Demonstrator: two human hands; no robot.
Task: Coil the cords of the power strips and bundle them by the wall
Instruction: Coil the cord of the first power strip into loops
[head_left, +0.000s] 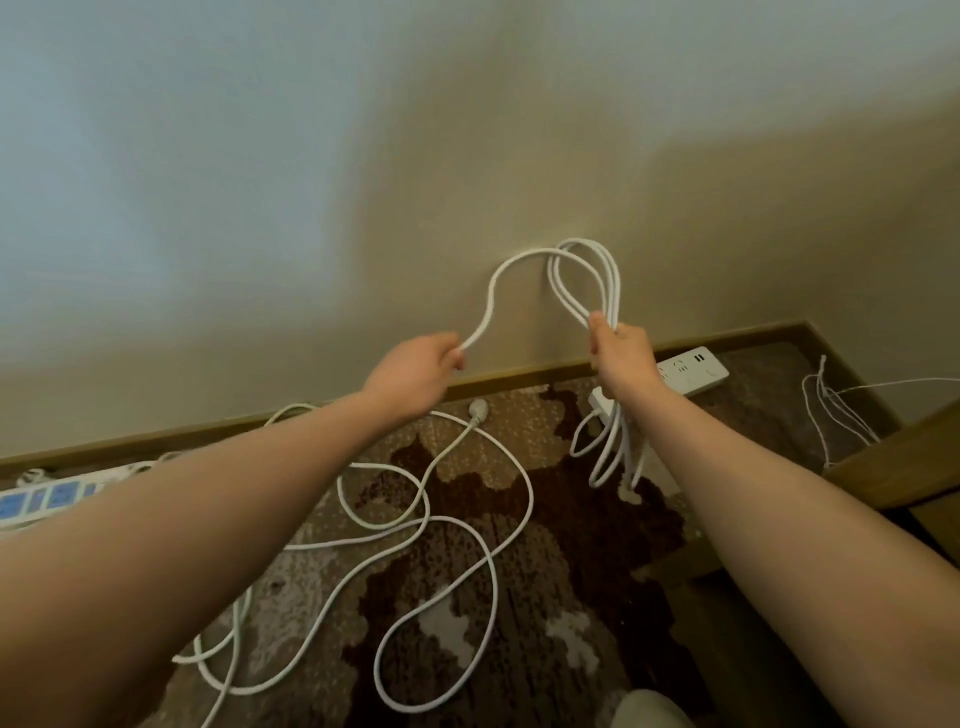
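Smooth white cord, rounded loops up against the beige wall. Right hand fists the loops; left hand pinches the loose strand. Slack sprawls over patchy brown carpet.

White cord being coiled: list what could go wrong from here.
1. The right hand grips several loops; a loose grip could let them spill.
2. The loose cord on the carpet crosses itself and may knot if pulled.
3. The left hand could drag the plug.

Loose cord left of power strip
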